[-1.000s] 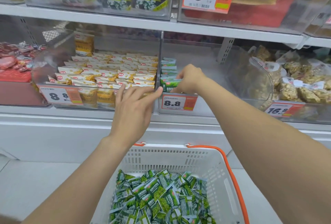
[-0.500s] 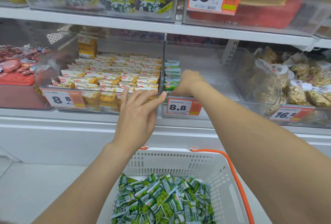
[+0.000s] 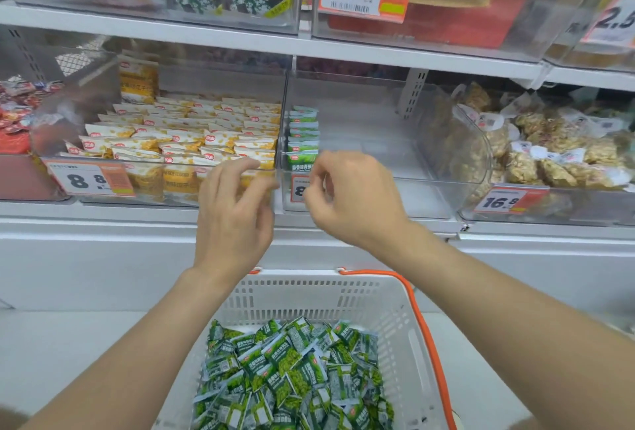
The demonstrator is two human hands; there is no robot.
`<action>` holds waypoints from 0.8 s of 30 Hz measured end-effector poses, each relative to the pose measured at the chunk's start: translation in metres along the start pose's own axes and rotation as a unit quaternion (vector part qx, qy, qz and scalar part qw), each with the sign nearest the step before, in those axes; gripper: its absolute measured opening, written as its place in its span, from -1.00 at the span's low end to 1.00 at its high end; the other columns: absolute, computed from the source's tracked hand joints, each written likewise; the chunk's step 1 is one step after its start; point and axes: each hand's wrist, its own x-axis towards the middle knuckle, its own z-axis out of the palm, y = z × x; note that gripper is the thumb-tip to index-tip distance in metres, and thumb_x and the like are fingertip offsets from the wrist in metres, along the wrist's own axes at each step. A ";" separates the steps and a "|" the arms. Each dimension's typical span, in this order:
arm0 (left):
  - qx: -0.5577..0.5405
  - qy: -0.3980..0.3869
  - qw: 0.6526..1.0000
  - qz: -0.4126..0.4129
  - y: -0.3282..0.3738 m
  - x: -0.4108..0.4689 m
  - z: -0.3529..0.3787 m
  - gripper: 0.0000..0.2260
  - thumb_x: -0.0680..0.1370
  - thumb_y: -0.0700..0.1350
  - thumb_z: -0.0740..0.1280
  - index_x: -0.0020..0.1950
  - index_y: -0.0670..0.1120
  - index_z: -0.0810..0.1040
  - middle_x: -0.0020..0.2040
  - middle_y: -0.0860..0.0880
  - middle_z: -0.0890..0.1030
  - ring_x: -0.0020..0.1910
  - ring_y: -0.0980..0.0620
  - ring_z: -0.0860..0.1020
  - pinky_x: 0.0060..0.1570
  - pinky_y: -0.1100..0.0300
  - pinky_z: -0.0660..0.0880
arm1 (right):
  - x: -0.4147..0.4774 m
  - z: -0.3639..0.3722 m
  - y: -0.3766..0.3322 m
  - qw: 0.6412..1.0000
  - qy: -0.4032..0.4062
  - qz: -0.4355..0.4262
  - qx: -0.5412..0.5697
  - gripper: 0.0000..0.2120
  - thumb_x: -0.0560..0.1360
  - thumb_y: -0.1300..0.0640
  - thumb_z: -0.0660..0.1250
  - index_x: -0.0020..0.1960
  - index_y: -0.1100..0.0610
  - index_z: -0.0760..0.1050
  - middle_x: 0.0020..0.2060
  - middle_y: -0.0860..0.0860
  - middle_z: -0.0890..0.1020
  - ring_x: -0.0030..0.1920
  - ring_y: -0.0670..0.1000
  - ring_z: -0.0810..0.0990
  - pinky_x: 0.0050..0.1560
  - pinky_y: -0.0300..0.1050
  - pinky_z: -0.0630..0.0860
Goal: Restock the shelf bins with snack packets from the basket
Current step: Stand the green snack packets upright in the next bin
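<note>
- The clear middle bin point(image 3: 371, 141) on the shelf is mostly bare, with only a thin line of stock against its left wall. I think the main risk is loose filling: packets dropped in by the handful could slide across the smooth floor and lie in a muddle instead of in rows.
- The neighbouring bin of yellow packets point(image 3: 178, 141) sits just left of it, touching at the divider. A careless reach could land green stock on the wrong side.
- The white basket point(image 3: 309, 283) with an orange handle stands below the shelf, between my forearms. If I lean in or knock its rim, it could tip or shift away from me.
- The heap of green snack packets point(image 3: 292, 371) fills the basket's bottom, jumbled at every angle. Grabbing too many at once could let some slip to the floor.
- The row of green packets point(image 3: 304, 134) in the middle bin stands on edge, one behind another. A bump from my knuckles could topple the front one over the bin's lip.
- My left hand point(image 3: 233, 209) hovers in front of the yellow bin's front edge, fingers spread and loosely bent, gripping nothing.
- My right hand point(image 3: 354, 196) hangs just before the middle bin's front, covering part of its price tag point(image 3: 297, 189). Its fingers are half curled and blurred; I can see no packet in them.
</note>
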 end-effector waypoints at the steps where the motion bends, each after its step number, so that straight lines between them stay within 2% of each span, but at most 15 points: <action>1: 0.012 -0.001 1.000 0.001 0.002 -0.009 0.002 -0.78 0.45 -0.35 0.36 0.05 -0.15 0.65 0.15 -0.17 0.55 0.13 -0.25 0.51 0.12 -0.10 0.43 | -0.015 0.001 -0.004 0.999 -0.043 -0.008 -0.018 -0.80 0.45 -0.03 0.22 -0.17 0.05 0.55 -0.34 -0.03 0.61 -0.28 0.15 0.59 -0.31 -0.03 0.50; 3: -0.011 -0.089 0.996 -0.005 0.001 -0.035 0.010 -0.86 0.45 -0.30 0.37 -0.04 -0.12 0.59 -0.01 -0.08 0.54 -0.04 -0.18 0.50 -0.09 -0.07 0.43 | -0.044 0.007 -0.010 0.984 -0.163 -0.010 -0.065 -0.76 0.47 -0.06 0.21 -0.13 0.05 0.57 -0.32 0.02 0.63 -0.25 0.20 0.62 -0.28 -0.03 0.51; 5: -0.030 -0.251 0.967 -0.034 -0.001 -0.067 0.019 -0.90 0.48 -0.21 0.36 -0.07 -0.02 0.56 -0.10 0.03 0.52 -0.13 -0.13 0.53 -0.22 0.02 0.44 | -0.071 0.018 -0.012 0.952 -0.288 -0.026 -0.097 -0.78 0.53 -0.04 0.20 -0.11 0.09 0.50 -0.29 0.04 0.55 -0.22 0.21 0.56 -0.25 -0.04 0.41; 8: 0.039 -0.480 0.874 -0.060 -0.002 -0.112 0.027 -0.93 0.53 -0.06 0.28 -0.06 0.07 0.55 -0.18 0.07 0.56 -0.17 -0.10 0.59 -0.27 0.08 0.46 | -0.108 0.036 -0.014 0.900 -0.417 -0.056 -0.116 -0.84 0.59 0.07 0.21 -0.14 0.09 0.33 -0.32 0.00 0.29 -0.26 0.13 0.41 -0.19 -0.05 0.34; 11: 0.121 -0.598 0.791 -0.049 -0.002 -0.151 0.031 -0.86 0.56 -0.03 0.25 -0.09 -0.01 0.58 -0.21 -0.01 0.62 -0.19 -0.11 0.60 -0.18 0.06 0.60 | -0.138 0.056 -0.018 0.864 -0.477 -0.080 -0.141 -0.73 0.59 0.18 0.23 -0.26 0.07 0.27 -0.30 0.00 0.35 -0.37 0.01 0.36 -0.35 -0.09 0.31; 14: 0.140 -0.690 0.709 -0.027 -0.003 -0.188 0.035 -0.81 0.64 -0.03 0.22 -0.09 -0.03 0.56 -0.22 -0.03 0.57 -0.22 -0.10 0.58 -0.16 0.01 0.63 | -0.160 0.070 -0.025 0.836 -0.517 -0.098 -0.153 -0.76 0.62 0.17 0.24 -0.22 0.07 0.34 -0.27 0.00 0.43 -0.35 0.01 0.43 -0.39 -0.11 0.34; 16: 0.136 -0.737 0.662 0.001 -0.003 -0.209 0.039 -0.75 0.68 0.05 0.23 -0.07 -0.05 0.56 -0.20 -0.03 0.58 -0.19 -0.10 0.59 -0.18 0.01 0.62 | -0.170 0.074 -0.030 0.821 -0.532 -0.124 -0.165 -0.77 0.61 0.15 0.25 -0.21 0.06 0.36 -0.30 -0.01 0.42 -0.33 0.03 0.47 -0.33 -0.10 0.33; 18: 0.149 -0.773 0.617 0.023 -0.002 -0.226 0.043 -0.74 0.68 0.11 0.26 -0.03 -0.06 0.56 -0.11 -0.04 0.60 -0.12 -0.10 0.61 -0.12 0.01 0.62 | -0.178 0.075 -0.033 0.811 -0.540 -0.157 -0.164 -0.73 0.62 0.14 0.26 -0.23 0.05 0.29 -0.29 -0.01 0.41 -0.34 0.02 0.41 -0.20 -0.02 0.29; 21: 0.184 -0.787 0.588 0.040 -0.001 -0.256 0.048 -0.62 0.65 0.14 0.33 0.32 -0.11 0.52 0.24 -0.11 0.55 0.19 -0.17 0.57 0.10 -0.10 0.62 | -0.183 0.075 -0.034 0.802 -0.554 -0.169 -0.146 -0.77 0.63 0.15 0.27 -0.19 0.05 0.35 -0.28 -0.01 0.41 -0.32 0.01 0.42 -0.11 0.02 0.33; 24: 0.192 -0.785 0.588 0.043 -0.002 -0.271 0.052 -0.37 0.60 0.06 0.45 0.54 -0.21 0.30 0.41 -0.18 0.38 0.39 -0.24 0.39 0.29 -0.10 0.54 | -0.183 0.076 -0.032 0.807 -0.549 -0.172 -0.134 -0.87 0.65 0.12 0.26 -0.08 0.06 0.45 -0.28 -0.01 0.39 -0.32 0.01 0.42 -0.12 0.01 0.34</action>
